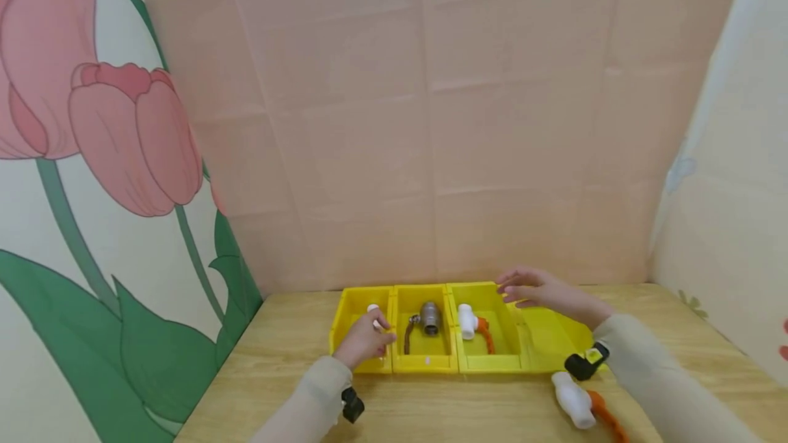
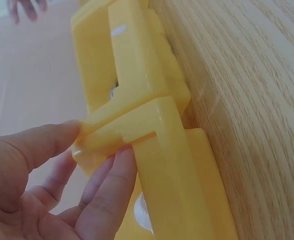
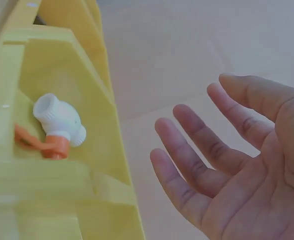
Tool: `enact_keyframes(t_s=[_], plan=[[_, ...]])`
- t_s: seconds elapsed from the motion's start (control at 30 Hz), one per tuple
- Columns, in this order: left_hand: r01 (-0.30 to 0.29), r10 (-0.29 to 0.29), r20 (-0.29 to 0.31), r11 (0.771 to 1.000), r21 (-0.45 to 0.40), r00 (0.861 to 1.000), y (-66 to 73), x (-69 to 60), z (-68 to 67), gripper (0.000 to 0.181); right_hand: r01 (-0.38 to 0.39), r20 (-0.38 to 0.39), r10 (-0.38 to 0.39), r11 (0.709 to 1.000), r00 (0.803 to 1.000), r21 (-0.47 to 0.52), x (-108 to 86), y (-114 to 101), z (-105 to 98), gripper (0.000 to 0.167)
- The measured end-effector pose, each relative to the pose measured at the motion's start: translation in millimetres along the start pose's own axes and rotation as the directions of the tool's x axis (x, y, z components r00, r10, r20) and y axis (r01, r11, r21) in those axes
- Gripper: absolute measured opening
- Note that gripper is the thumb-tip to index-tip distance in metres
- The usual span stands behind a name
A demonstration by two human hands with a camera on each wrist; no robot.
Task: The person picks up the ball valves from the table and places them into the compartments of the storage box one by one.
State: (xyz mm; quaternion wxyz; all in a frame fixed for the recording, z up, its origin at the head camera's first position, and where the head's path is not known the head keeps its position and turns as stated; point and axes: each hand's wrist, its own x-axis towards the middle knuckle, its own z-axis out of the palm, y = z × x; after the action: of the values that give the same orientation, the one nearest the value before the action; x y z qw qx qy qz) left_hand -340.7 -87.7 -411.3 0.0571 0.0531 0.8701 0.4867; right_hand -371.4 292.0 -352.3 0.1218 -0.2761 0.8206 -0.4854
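A row of yellow bins stands on the table. With thumb and fingers on opposite sides, my left hand pinches the side wall of the leftmost yellow bin, where it meets its neighbour. Part of a white object shows inside that bin, mostly behind the hand. The second bin holds a metal valve with a brownish handle. A white valve with an orange handle lies in the third bin. Over the right end of the row, my right hand hovers with its fingers spread, holding nothing.
Another white valve with an orange handle lies on the wooden table, in front of the rightmost yellow bin and near my right forearm. A pinkish sheet hangs behind the bins. Side walls flank the table.
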Motion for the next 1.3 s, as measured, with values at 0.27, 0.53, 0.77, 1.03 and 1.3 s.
enact_keyframes(t_s=[0.27,0.53,0.77,1.03,1.3], plan=[[-0.025,0.025,0.003,0.999,-0.031,1.000,-0.9,-0.6,0.4,0.023,0.041,0.052,-0.043,0.998,0.998,0.039,-52.2,-5.9,-0.7,0.032],[-0.019,0.019,0.005,0.999,-0.034,1.000,-3.3,0.8,-1.2,0.022,0.092,0.092,-0.101,0.991,0.991,0.098,-85.9,22.7,0.9,0.023],[-0.021,0.021,0.011,1.000,-0.015,1.000,-3.6,1.0,-0.7,0.022,0.088,0.087,-0.087,0.996,0.992,-0.007,-108.8,56.3,11.9,0.014],[-0.035,0.036,0.014,0.998,-0.056,0.999,-4.1,0.1,-0.4,0.021,0.016,0.170,-0.030,0.997,0.985,0.078,-115.6,77.1,22.0,0.017],[-0.048,0.049,0.017,0.997,-0.067,0.999,-4.8,-0.4,-1.0,0.021,-0.030,0.213,0.006,0.994,0.977,0.107,-114.6,82.6,27.3,0.024]])
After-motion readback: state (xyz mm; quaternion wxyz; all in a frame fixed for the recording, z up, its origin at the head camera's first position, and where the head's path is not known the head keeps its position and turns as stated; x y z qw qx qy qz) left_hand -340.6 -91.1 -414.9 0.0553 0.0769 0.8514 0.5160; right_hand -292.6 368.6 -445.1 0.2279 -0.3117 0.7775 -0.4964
